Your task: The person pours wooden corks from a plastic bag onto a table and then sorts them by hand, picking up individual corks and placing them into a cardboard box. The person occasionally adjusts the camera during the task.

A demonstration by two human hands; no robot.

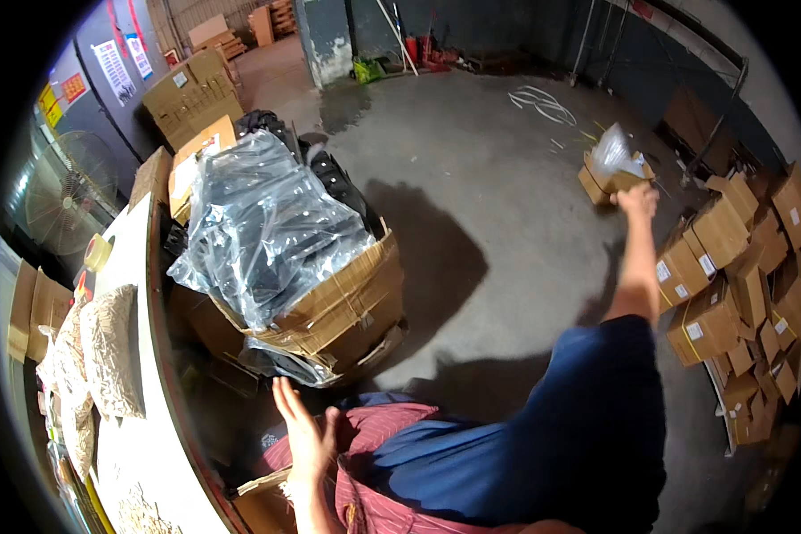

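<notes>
Cardboard box (607,182) tilts, clear bag end up, at our right hand (638,200), whose grip we cannot tell; left hand (307,436) spread empty.

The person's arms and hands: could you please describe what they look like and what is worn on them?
The right arm wears a loose dark blue short sleeve; below it the forearm and right hand are bare. The left hand is bare too, with no glove, watch or ring visible.
</notes>
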